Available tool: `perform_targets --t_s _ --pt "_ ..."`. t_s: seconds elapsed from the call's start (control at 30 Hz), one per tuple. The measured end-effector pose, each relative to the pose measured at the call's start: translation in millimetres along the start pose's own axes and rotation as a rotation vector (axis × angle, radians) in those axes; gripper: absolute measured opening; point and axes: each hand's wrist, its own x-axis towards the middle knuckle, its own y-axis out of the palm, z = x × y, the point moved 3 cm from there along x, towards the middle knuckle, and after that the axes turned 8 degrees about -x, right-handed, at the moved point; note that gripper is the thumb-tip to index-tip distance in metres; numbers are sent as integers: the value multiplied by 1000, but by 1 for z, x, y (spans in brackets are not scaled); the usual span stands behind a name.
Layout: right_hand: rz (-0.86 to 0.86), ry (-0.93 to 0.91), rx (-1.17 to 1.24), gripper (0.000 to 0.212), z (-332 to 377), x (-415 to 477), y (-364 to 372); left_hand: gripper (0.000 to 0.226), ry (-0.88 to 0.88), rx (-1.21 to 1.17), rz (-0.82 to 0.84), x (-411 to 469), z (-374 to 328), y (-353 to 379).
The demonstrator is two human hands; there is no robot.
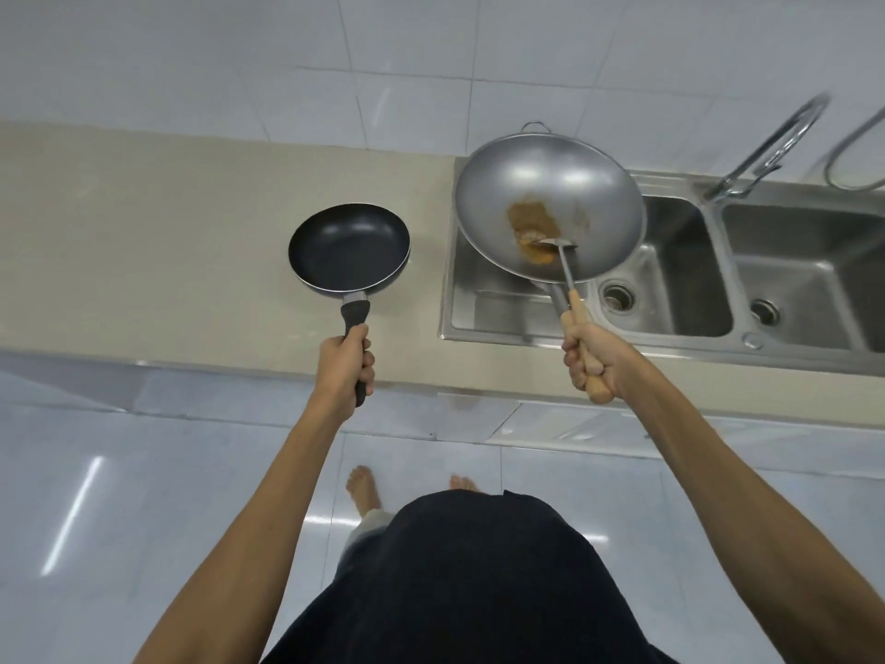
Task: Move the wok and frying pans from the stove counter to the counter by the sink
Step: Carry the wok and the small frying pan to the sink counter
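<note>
Wok (550,203) with brown residue and spatula (565,266) in right fingers (582,361); left fingers (366,361) grip empty frying pan (349,249).

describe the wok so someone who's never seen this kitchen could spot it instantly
Find the steel double sink at the right end of the beige counter. Held over its left basin, by a wooden handle in the right hand, is the wok. Unlike the small black frying pan in the left hand, it is wide, silvery grey, with brown residue and a metal spatula inside.
</note>
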Motion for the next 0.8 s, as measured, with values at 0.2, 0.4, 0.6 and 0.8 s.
perform_targets --t_s 0.2,0.4,0.6,0.8 --pt "-24 33 90 53 4 9 28 25 -11 64 82 37 -33 -25" --pt "-61 2 89 73 14 14 60 23 1 134 122 76 -67 -55" --pt "-100 50 131 61 14 20 85 23 -1 164 138 111 -86 -74" --pt "-138 92 150 48 10 27 95 23 -18 211 144 138 -95 -85"
